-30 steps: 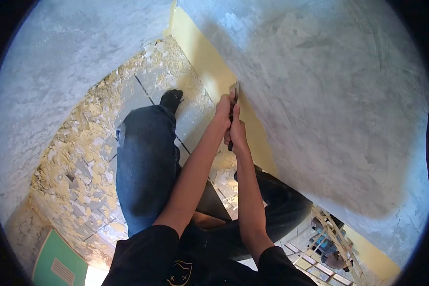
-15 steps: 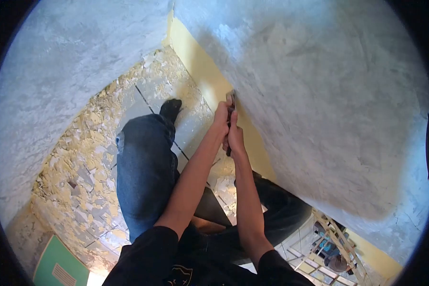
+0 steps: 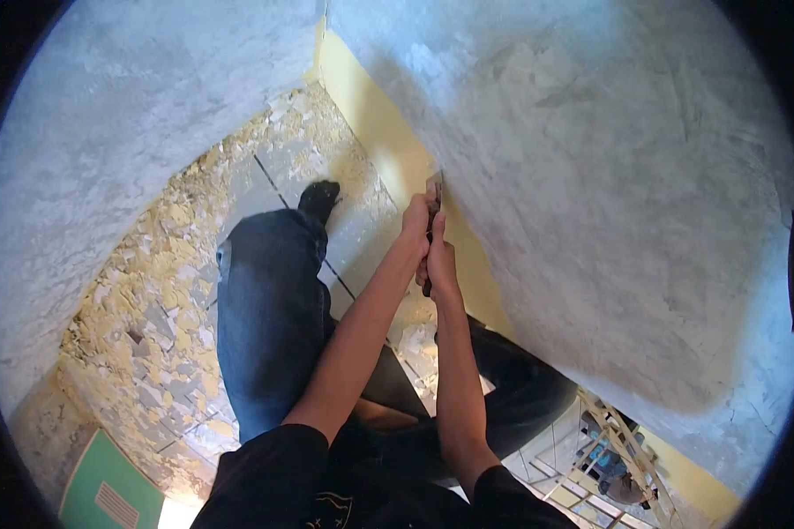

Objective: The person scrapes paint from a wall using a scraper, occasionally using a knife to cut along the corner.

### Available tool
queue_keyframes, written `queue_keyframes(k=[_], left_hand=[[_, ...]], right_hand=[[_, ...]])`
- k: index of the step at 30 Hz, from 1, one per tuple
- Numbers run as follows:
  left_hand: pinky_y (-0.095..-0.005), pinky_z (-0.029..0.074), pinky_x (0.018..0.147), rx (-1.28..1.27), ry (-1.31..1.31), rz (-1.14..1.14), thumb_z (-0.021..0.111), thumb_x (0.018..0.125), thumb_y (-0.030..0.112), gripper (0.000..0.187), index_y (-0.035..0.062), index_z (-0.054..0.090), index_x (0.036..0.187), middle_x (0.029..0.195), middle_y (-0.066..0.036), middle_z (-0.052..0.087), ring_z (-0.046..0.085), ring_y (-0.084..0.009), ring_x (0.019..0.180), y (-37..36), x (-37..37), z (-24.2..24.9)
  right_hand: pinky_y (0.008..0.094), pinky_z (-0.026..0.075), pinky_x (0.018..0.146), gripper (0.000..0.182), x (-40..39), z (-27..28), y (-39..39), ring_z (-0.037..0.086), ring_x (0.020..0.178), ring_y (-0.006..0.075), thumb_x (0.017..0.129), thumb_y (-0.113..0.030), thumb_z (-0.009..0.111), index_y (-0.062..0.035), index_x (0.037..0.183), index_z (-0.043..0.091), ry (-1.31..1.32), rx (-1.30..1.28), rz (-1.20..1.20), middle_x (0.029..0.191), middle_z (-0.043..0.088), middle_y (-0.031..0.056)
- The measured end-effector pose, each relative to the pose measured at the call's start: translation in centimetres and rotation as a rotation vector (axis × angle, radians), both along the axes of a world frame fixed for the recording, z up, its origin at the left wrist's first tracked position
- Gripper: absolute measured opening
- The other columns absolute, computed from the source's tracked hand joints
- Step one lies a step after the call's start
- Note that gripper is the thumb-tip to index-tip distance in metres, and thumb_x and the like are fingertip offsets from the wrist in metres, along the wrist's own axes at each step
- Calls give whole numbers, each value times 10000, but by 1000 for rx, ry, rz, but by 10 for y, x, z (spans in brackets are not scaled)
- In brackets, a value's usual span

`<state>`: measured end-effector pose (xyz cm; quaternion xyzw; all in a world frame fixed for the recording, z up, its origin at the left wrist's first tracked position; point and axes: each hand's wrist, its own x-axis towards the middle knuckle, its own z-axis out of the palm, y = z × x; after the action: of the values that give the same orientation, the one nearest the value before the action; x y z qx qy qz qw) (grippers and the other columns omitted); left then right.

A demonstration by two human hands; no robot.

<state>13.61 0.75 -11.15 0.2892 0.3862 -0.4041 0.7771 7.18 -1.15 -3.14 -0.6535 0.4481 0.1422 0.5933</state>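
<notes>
Both hands grip one scraper (image 3: 434,187), a tool with a flat metal blade and a dark handle. My left hand (image 3: 416,219) is closed near the blade end. Just below and to the right, my right hand (image 3: 440,264) is wrapped round the handle, its thumb pointing up along it. The blade rests against the yellow strip (image 3: 379,119) at the foot of the right wall, at the edge of the grey bare surface (image 3: 609,203).
Paint flakes (image 3: 163,309) cover much of the tiled floor (image 3: 265,181). A grey wall (image 3: 132,132) stands at the left. A green board (image 3: 110,485) is at the lower left. A wooden ladder (image 3: 631,450) and piled items stand at the lower right.
Both hands and the scraper have shifted slightly down and to the right along the yellow strip. The grip stays closed.
</notes>
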Motion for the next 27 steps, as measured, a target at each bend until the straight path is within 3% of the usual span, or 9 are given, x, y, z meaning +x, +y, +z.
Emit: queue_keyframes(k=[3,5,8,11,12,17,19,24,27], left_hand=[[-342,412,627,-120,-17,24,647,811,379,333,62,565,870,797,-48,516,470,-184,694,8,8,-8],[-338,416,616,-64,75,-18,641,822,379,326,68,567,880,778,-46,516,478,-184,684,15,7,19],[-332,420,597,-66,-9,25,647,829,420,347,85,560,816,739,-34,529,486,-183,649,1,-5,4],[-335,368,565,-60,-58,55,563,829,366,277,110,510,735,698,-56,472,433,-195,636,12,12,35],[-337,430,615,-70,-21,53,657,817,427,351,88,565,803,760,-24,516,490,-188,677,12,10,25],[-353,433,634,67,-89,19,646,811,414,347,74,574,819,806,-43,535,503,-198,726,-6,9,6],[-354,418,653,-119,-68,116,656,803,429,380,59,581,848,807,-53,521,478,-198,733,5,13,10],[-356,406,607,100,-67,-45,641,810,415,353,75,549,811,758,-49,518,477,-200,667,3,-3,15],[-355,390,598,-64,-79,159,635,805,420,361,73,538,792,737,-53,497,452,-198,652,2,12,11]], right_hand=[[303,284,328,729,-2,-11,-4,376,332,126,826,-775,311,-121,525,425,4,30,-6,417,370,4],[302,283,328,725,-7,-7,0,375,333,125,820,-782,310,-129,524,422,7,61,6,417,368,1],[297,280,332,716,-1,4,-2,358,333,123,811,-789,317,-136,535,413,1,0,-25,430,382,-2],[294,276,335,708,1,-10,-11,351,335,121,805,-794,322,-139,556,418,45,127,-19,446,399,1],[293,276,336,709,0,-9,-10,353,337,121,802,-798,319,-137,565,422,43,92,-14,452,402,-1],[265,257,315,686,3,11,0,338,317,98,822,-779,307,-171,508,368,-12,9,-41,413,343,-33],[262,255,318,687,9,0,-4,334,319,95,825,-777,305,-168,514,373,47,29,-3,414,342,-33],[282,252,322,708,-6,3,-2,333,329,109,813,-788,316,-139,543,401,2,29,-18,437,365,-16],[258,254,322,674,2,2,-4,339,327,87,844,-754,308,-171,510,365,80,45,-31,424,345,-39]])
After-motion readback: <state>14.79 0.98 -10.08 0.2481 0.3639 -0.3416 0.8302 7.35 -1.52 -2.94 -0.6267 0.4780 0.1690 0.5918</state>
